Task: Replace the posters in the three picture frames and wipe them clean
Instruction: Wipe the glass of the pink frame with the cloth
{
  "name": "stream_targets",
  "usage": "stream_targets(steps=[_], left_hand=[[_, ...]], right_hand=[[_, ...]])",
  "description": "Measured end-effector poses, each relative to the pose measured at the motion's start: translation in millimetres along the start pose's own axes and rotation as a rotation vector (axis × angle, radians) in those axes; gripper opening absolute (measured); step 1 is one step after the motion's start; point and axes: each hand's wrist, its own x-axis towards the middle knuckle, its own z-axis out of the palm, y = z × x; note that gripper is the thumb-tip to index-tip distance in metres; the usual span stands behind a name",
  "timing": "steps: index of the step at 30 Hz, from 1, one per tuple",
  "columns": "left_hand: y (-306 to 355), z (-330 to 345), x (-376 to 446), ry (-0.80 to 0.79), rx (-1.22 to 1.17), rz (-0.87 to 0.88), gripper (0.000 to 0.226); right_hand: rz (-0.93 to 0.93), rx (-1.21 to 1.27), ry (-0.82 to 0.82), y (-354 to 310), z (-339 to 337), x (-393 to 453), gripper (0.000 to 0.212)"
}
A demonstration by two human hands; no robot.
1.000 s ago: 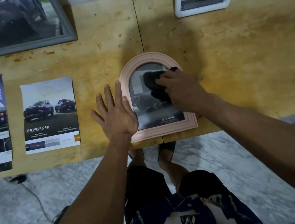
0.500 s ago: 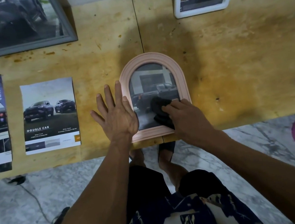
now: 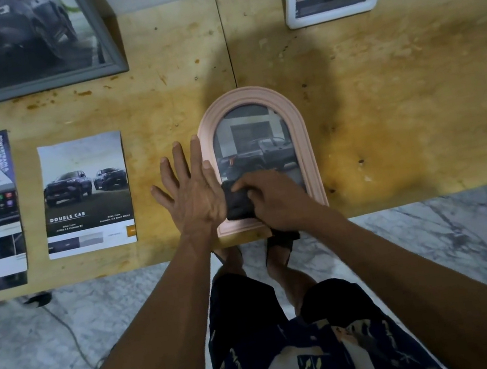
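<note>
Your flat left hand (image 3: 193, 193) steadies the light, slippery pink arched frame (image 3: 304, 141) at the bench's near edge, while your right hand (image 3: 274, 200) fingers pinch the soft black cloth (image 3: 236, 203) on its fragile glazing.

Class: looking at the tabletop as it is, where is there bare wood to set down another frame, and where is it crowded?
Bare: the wide stretch right of the pink arched frame, below the white frame; also the strip between the grey frame and pink frame. Crowded: the left, with two posters, and around both hands.
</note>
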Motion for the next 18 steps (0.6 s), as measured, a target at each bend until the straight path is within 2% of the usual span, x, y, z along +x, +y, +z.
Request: stream_targets(steps=[1, 3, 5, 6, 9, 11, 14, 18], left_hand=[[-1.2, -1.3, -0.1, -0.009, -0.005, 0.008, 0.050], [-3.1, -4.2, 0.7, -0.027, -0.006, 0.021, 0.050], [-5.1, -6.4, 2.3, -0.041, 0.006, 0.029, 0.050], [-6.0, -7.1, 2.5, -0.041, 0.011, 0.034, 0.050], [-8.0, -6.1, 2.5, -0.016, 0.026, 0.055, 0.050], [-8.6, -4.7, 1.6, 0.000, 0.028, 0.053, 0.050], [-7.6, -2.9, 1.4, 0.007, 0.034, 0.053, 0.049], [-8.0, -1.2, 2.3, 0.016, 0.028, 0.047, 0.049]], right_hand=[[0.066, 0.155, 0.031, 0.2, -11.9, 1.8, 0.029], [0.131, 0.297, 0.298, 4.6, -33.8, 7.0, 0.028], [0.118, 0.201, 0.559, 13.1, -45.7, 13.6, 0.026], [0.106, 0.101, 0.599, 18.6, -46.2, 17.9, 0.027], [0.062, -0.274, 0.483, 36.9, -30.6, 31.1, 0.034], [0.026, -0.406, 0.460, 41.1, -16.6, 38.9, 0.040], [0.074, -0.335, 0.500, 26.4, -18.2, 55.8, 0.053], [0.053, -0.313, 0.440, 9.0, -20.3, 77.6, 0.036]])
